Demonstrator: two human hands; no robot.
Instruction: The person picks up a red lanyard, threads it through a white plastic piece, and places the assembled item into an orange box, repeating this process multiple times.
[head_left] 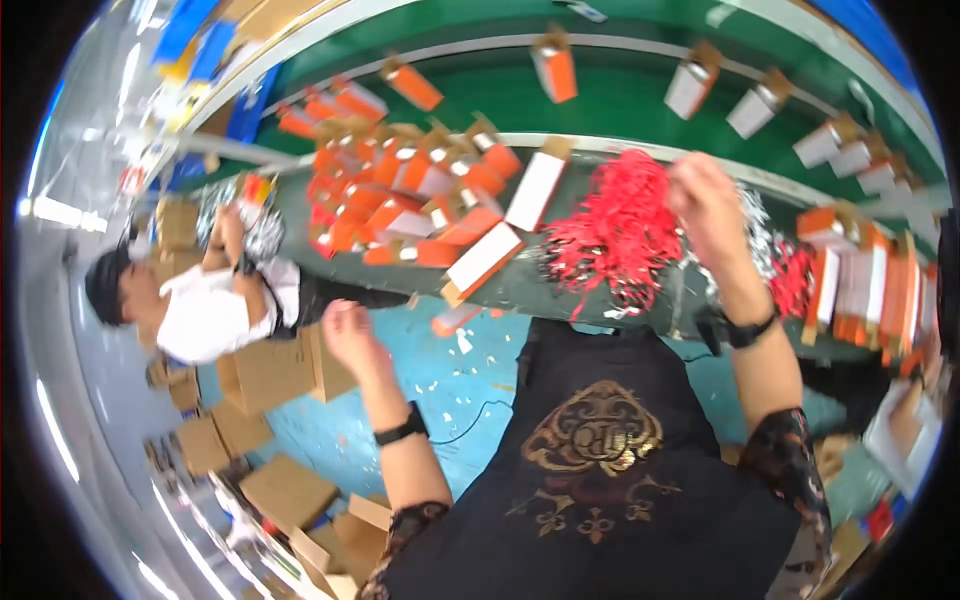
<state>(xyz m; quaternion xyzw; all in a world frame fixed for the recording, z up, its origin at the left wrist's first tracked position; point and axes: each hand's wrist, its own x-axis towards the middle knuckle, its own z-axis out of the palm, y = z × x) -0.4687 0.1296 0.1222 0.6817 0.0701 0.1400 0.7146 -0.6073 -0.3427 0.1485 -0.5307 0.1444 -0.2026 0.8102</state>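
Note:
My right hand (705,205) is raised at the right side of a heap of thin red strands (625,215) on the dark bench (590,300). Its fingers look bent but are smeared by motion, and nothing shows clearly in them. My left hand (357,340) hangs in the air off the bench's front edge, above the blue floor; it too is blurred, with its fingers drawn in. Left of the heap lie two orange-and-white boxes (485,258) with brown flaps open. Beyond them is a crowded group of similar small open boxes (400,190).
Behind the bench, spaced boxes (553,68) stand along a green conveyor (480,75). Silvery strands and more red ones (793,280) lie right of my hand, beside a row of upright boxes (865,290). A co-worker (215,310) works at left, near cardboard cartons (270,370).

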